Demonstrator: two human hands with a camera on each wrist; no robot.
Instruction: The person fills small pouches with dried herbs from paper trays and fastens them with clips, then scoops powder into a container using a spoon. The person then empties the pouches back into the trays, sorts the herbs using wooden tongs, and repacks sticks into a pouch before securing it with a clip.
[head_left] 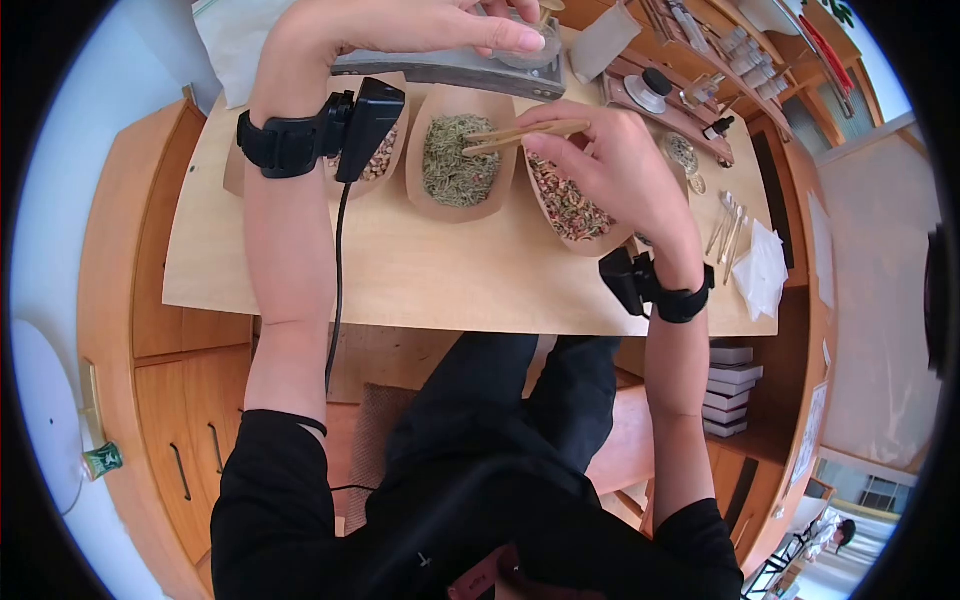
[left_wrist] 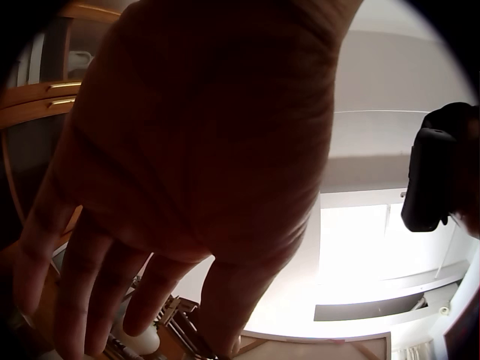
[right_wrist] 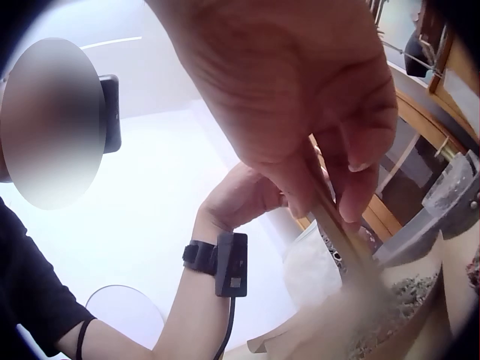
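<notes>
My right hand (head_left: 620,160) pinches a pair of wooden tongs (head_left: 500,138), also seen in the right wrist view as a long wooden tool (right_wrist: 337,225). The tips of the tongs reach over dried green herb (head_left: 460,175) in a brown paper tray (head_left: 455,210). Colourful dried petals and buds (head_left: 570,205) fill another tray just below my right hand. My left hand (head_left: 430,27) is raised at the back of the table, its thumb overlapping a clear round container (head_left: 535,50). In the left wrist view its fingers (left_wrist: 97,277) extend downward, fairly straight and dark.
Behind the trays stands a grey metal-edged case (head_left: 450,75). A tray of pale dried pieces (head_left: 380,165) lies partly behind my left wrist. At the right are a wooden rack with bottles (head_left: 655,90), several small utensils (head_left: 728,220) and a crumpled white cloth (head_left: 762,270).
</notes>
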